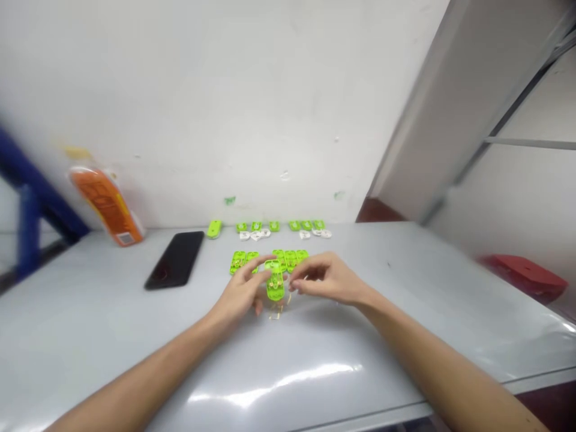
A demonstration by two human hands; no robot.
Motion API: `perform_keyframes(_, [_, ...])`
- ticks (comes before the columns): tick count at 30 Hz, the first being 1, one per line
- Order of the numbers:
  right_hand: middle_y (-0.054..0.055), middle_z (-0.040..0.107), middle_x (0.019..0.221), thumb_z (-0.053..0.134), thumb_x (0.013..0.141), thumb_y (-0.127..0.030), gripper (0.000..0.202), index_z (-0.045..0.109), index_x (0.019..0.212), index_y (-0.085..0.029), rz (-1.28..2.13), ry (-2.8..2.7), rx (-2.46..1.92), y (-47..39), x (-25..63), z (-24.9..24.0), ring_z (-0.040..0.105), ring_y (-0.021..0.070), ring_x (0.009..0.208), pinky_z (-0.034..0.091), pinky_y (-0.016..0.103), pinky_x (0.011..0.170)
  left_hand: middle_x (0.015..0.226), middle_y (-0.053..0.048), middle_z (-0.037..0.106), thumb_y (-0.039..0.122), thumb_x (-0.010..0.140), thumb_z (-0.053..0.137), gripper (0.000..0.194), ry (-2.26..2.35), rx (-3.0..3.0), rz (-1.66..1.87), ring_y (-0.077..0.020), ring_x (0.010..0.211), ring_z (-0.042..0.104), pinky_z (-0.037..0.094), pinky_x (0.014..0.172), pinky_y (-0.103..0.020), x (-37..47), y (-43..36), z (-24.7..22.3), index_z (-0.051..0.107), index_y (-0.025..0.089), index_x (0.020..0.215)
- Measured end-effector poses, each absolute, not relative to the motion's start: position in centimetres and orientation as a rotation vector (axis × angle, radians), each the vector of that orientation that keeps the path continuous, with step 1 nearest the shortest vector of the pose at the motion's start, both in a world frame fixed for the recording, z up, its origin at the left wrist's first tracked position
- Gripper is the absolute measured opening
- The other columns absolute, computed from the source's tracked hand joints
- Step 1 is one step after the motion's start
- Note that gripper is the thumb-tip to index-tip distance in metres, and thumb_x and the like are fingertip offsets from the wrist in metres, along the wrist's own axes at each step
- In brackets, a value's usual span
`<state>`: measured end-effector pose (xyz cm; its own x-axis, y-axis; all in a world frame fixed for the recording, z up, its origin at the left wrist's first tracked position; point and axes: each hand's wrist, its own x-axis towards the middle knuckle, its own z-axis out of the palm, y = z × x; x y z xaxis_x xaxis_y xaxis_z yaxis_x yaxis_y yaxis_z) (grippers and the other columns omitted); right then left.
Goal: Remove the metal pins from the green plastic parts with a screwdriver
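My left hand (pixel 243 288) grips a bright green plastic casing half (pixel 275 289) between thumb and fingers, tilted up so its inside with small brass-coloured parts shows. Close by on the right, my right hand (pixel 330 279) is closed in a pinch. A thin pale strip (pixel 289 297) shows just below its fingertips; whether it is held I cannot tell. Small brass-coloured metal pieces (pixel 275 312) lie on the table under the casing. Behind the hands are more green casing halves, some on the left (pixel 237 262) and some on the right (pixel 291 258), partly hidden by my fingers.
Along the wall stand small green parts (pixel 306 225) and white pieces (pixel 260 234), plus a closed green casing (pixel 215 228). A black phone (pixel 175 260) lies left on the grey table (pixel 112 336). An orange bottle (pixel 107 204) leans at the back left; a red object (pixel 524 277) is far right.
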<state>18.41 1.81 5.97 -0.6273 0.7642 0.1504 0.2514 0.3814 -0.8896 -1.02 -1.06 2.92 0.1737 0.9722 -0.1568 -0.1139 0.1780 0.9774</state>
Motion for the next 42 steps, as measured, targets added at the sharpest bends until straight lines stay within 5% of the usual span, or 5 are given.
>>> perform_keyframes(8, [0.005,0.069,0.076,0.062,0.075,-0.029,0.022,0.063,0.093,-0.015,1.272,-1.995,-0.938,2.4,18.4,5.5,0.063,0.0148,0.069,0.051,0.026,0.06,0.075,-0.004,0.064,0.029,0.078,0.056,0.055,1.008,1.204,0.975,-0.0163,0.058,0.064,0.036,0.038,-0.018,-1.1,-1.2,3.0,0.041,0.022,0.131])
perform_keyframes(14, [0.004,0.066,0.072,0.058,0.079,-0.032,0.018,0.063,0.084,-0.015,1.23,-2.048,-0.967,2.2,18.3,5.6,0.061,0.0143,0.068,0.047,0.023,0.053,0.098,-0.01,0.064,0.026,0.077,0.06,0.063,0.965,1.405,0.928,-0.0168,0.066,0.063,0.04,0.04,-0.018,-1.0,-1.5,2.7,0.035,0.024,0.134])
perform_keyframes(34, [0.001,0.066,0.073,0.051,0.082,-0.018,0.013,0.063,0.075,-0.019,0.553,-2.496,-1.066,0.9,17.4,5.8,0.055,0.0125,0.065,0.038,0.024,0.06,0.096,-0.009,0.063,0.027,0.078,0.059,0.06,1.014,1.488,0.889,-0.0113,0.059,0.058,0.039,0.047,-0.019,-0.6,-2.2,2.7,0.037,0.025,0.134])
perform_keyframes(42, [0.001,0.066,0.08,0.052,0.083,-0.03,0.012,0.058,0.085,-0.02,0.678,-2.246,-1.166,1.5,17.9,5.8,0.058,0.0132,0.069,0.041,0.024,0.06,0.082,-0.005,0.065,0.026,0.081,0.052,0.048,0.994,1.354,0.94,-0.0116,0.051,0.058,0.041,0.044,-0.021,-0.8,-1.5,2.5,0.042,0.023,0.128])
